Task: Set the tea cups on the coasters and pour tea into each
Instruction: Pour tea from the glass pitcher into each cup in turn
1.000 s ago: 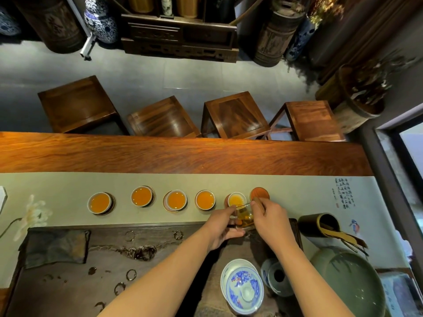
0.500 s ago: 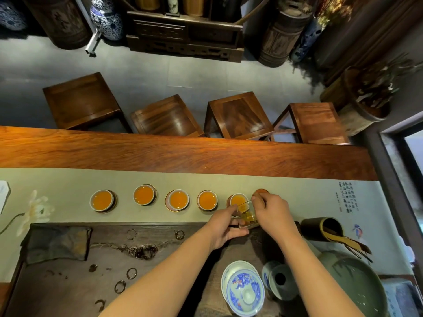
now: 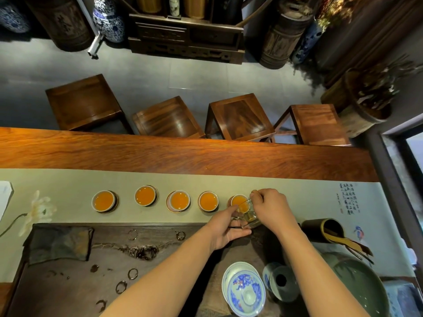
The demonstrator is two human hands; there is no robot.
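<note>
Several small white cups of amber tea stand in a row on round coasters on the grey-green runner (image 3: 297,197): the leftmost cup (image 3: 104,200), its neighbour (image 3: 145,195), a third cup (image 3: 180,200), then a fourth cup (image 3: 208,201). My right hand (image 3: 272,209) holds a clear glass pitcher (image 3: 248,213) tilted over the rightmost cup (image 3: 238,199), which holds tea. My left hand (image 3: 226,227) steadies the pitcher from below and the left. The coaster beyond the rightmost cup is hidden behind my right hand.
A dark tea tray (image 3: 68,282) with a folded cloth (image 3: 59,243) lies near me. A blue-and-white lidded bowl (image 3: 243,289), a blue cup (image 3: 282,282), a green basin (image 3: 361,284) and a dark tool holder (image 3: 320,229) stand at the right. Stools (image 3: 238,115) line the table's far side.
Both hands stay at the rightmost cup with the pitcher tilted further; the tea in that cup has risen. The bare coaster to its right is now covered by my right hand.
</note>
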